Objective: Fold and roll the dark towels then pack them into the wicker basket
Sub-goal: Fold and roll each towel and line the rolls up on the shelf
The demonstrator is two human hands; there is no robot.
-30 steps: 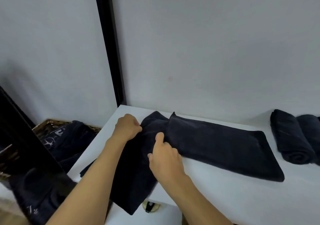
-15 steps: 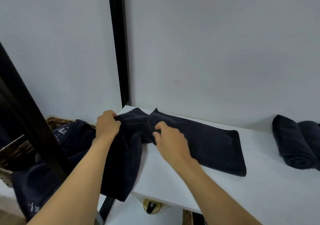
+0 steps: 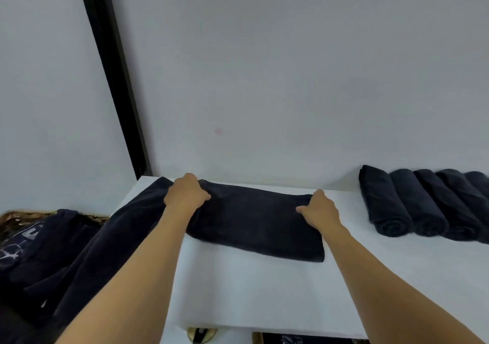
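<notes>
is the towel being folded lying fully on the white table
No, the towel, gripped by the left hand and right hand, drapes off the left edge of the white table.

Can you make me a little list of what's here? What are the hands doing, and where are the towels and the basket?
left hand: grips the flat dark folded towel near its left part
right hand: holds that towel's right end
towel: lies on the white table, left end hanging off the edge
rolled dark towels: five showing in a row, right side of the table
brown wicker basket: lower left, dark cloth with white print inside
</notes>
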